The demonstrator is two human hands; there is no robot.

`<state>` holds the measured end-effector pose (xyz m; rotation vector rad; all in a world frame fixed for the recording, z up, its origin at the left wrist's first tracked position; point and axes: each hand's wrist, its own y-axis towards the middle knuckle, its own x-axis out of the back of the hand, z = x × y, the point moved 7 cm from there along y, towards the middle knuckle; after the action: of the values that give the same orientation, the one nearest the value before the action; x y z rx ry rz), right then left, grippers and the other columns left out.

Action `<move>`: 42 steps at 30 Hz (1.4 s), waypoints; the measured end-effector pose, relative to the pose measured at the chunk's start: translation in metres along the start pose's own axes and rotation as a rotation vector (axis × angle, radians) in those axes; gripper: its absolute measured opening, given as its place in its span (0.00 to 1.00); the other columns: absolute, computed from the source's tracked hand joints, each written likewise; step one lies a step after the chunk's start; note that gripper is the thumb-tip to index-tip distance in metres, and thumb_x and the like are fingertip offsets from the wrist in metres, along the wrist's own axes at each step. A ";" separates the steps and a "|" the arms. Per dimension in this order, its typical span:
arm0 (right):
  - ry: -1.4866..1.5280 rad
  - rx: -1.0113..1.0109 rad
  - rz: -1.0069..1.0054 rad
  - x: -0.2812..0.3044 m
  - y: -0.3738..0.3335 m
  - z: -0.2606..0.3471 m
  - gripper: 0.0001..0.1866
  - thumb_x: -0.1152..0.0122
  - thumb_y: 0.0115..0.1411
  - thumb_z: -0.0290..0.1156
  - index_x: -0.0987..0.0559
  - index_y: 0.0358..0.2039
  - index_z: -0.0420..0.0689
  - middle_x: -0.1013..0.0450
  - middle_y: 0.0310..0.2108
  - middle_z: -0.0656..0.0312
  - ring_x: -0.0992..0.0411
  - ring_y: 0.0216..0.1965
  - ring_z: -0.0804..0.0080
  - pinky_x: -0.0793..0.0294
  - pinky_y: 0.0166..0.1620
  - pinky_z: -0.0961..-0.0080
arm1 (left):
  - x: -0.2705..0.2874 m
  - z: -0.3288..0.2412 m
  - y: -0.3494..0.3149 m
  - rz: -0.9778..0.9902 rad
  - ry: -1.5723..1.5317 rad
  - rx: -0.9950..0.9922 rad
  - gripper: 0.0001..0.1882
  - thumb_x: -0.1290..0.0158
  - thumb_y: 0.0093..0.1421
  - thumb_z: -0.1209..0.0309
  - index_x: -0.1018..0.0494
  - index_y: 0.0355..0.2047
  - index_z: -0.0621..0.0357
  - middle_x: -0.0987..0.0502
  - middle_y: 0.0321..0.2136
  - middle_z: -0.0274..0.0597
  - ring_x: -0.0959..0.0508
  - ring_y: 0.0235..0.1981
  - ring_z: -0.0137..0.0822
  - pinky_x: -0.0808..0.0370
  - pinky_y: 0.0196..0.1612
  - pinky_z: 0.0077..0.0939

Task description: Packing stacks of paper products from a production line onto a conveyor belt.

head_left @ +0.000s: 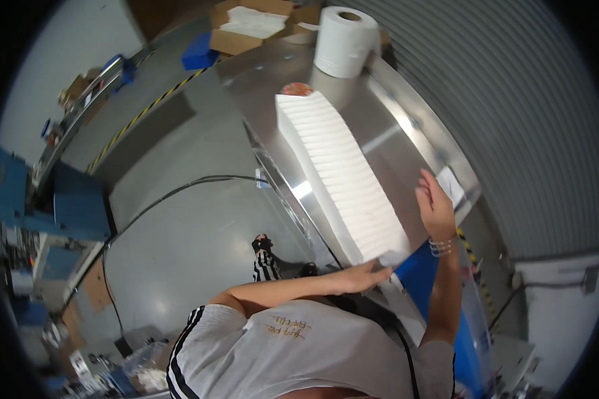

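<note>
A long row of white folded sheets, packed side by side like tissues or wipes [343,176], lies lengthwise on a steel table [246,76]. My left hand [361,276] is at the near end of the row, its fingers stretched out against the last sheets. Something greyish and semi-clear shows by those fingertips; I cannot make out what it is. To the right of the row, my right hand [436,211] is raised with its fingers apart and nothing in it. At the far end of the row sits a round, red-orange patterned piece [297,89].
A big white roll [345,43] stands at the table's far end, beside an open cardboard box [249,26]. Blue belt [417,276] runs from the table's near end. A white paper [450,186] lies by the right rim. Black cable [180,189] crosses the floor.
</note>
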<state>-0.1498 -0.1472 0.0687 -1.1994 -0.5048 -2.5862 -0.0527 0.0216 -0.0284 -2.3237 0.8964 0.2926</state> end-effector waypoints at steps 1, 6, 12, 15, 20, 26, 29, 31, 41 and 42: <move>-0.065 -0.043 0.002 0.009 -0.026 -0.023 0.24 0.45 0.60 0.31 0.32 0.57 0.43 0.27 0.48 0.48 0.26 0.47 0.58 0.28 0.48 0.66 | 0.014 0.025 0.032 -0.098 0.130 -0.211 0.45 0.57 0.64 0.43 0.59 0.67 0.63 0.47 0.64 0.59 0.48 0.66 0.47 0.50 0.66 0.32; 0.215 -0.270 0.300 -0.022 -0.157 -0.071 0.39 0.35 0.53 0.30 0.42 0.63 0.37 0.33 0.56 0.47 0.32 0.56 0.60 0.33 0.57 0.69 | 0.002 0.002 0.013 -0.067 0.062 -0.108 0.53 0.52 0.58 0.39 0.61 0.67 0.65 0.55 0.66 0.61 0.51 0.67 0.49 0.50 0.66 0.36; 0.621 -0.465 0.000 -0.081 -0.160 -0.064 0.41 0.34 0.53 0.32 0.43 0.64 0.42 0.32 0.54 0.48 0.30 0.52 0.58 0.30 0.51 0.70 | -0.012 -0.001 -0.003 -0.023 0.310 -0.083 0.23 0.44 0.59 0.65 0.33 0.51 0.66 0.23 0.33 0.43 0.23 0.37 0.32 0.27 0.38 0.25; 0.592 -0.410 -0.094 -0.073 -0.159 -0.062 0.34 0.33 0.51 0.30 0.36 0.58 0.42 0.33 0.55 0.49 0.30 0.52 0.56 0.30 0.52 0.70 | -0.036 -0.065 -0.038 -0.333 0.999 -0.957 0.15 0.37 0.51 0.71 0.24 0.38 0.62 0.25 0.33 0.45 0.24 0.34 0.41 0.28 0.35 0.29; 0.350 -0.444 -0.060 -0.067 -0.170 -0.076 0.35 0.34 0.48 0.26 0.34 0.58 0.42 0.33 0.54 0.52 0.29 0.48 0.61 0.28 0.49 0.71 | -0.019 -0.058 -0.015 -0.679 1.454 -0.776 0.37 0.41 0.51 0.69 0.41 0.59 0.66 0.42 0.59 0.59 0.45 0.62 0.60 0.51 0.61 0.56; 0.517 -0.466 -0.165 -0.087 -0.152 -0.083 0.28 0.38 0.50 0.25 0.31 0.54 0.40 0.27 0.44 0.51 0.24 0.42 0.62 0.25 0.47 0.72 | -0.015 -0.046 -0.009 -0.695 1.517 -0.791 0.31 0.45 0.51 0.76 0.36 0.58 0.61 0.40 0.59 0.55 0.43 0.62 0.56 0.50 0.62 0.52; 0.516 -0.509 -0.127 -0.083 -0.154 -0.079 0.28 0.38 0.52 0.25 0.32 0.56 0.41 0.26 0.46 0.55 0.25 0.44 0.72 0.25 0.45 0.76 | -0.014 -0.046 -0.010 -0.703 1.514 -0.804 0.29 0.45 0.51 0.77 0.34 0.57 0.59 0.39 0.58 0.54 0.42 0.61 0.56 0.48 0.62 0.51; 0.527 -0.480 -0.142 -0.072 -0.156 -0.068 0.28 0.38 0.52 0.24 0.32 0.56 0.41 0.27 0.46 0.56 0.26 0.43 0.73 0.25 0.45 0.77 | -0.012 -0.048 -0.012 -0.715 1.511 -0.795 0.29 0.45 0.51 0.77 0.33 0.56 0.58 0.39 0.58 0.54 0.42 0.61 0.56 0.48 0.61 0.51; 0.799 -0.383 -0.224 -0.064 -0.168 -0.072 0.26 0.38 0.54 0.19 0.31 0.55 0.40 0.29 0.43 0.63 0.28 0.40 0.81 0.25 0.45 0.82 | -0.015 -0.049 -0.007 -0.698 1.485 -0.860 0.24 0.45 0.50 0.80 0.26 0.50 0.52 0.37 0.57 0.51 0.40 0.59 0.57 0.47 0.61 0.51; 0.796 -0.385 -0.227 -0.063 -0.170 -0.073 0.26 0.38 0.54 0.19 0.31 0.55 0.40 0.29 0.43 0.63 0.28 0.40 0.81 0.25 0.45 0.82 | -0.015 -0.048 -0.007 -0.695 1.483 -0.863 0.24 0.45 0.50 0.80 0.26 0.50 0.52 0.37 0.57 0.51 0.40 0.59 0.57 0.47 0.61 0.51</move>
<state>-0.2213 -0.0180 -0.0588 -0.1012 0.0370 -3.1335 -0.0598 0.0032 0.0187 -3.2900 0.3960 -1.8657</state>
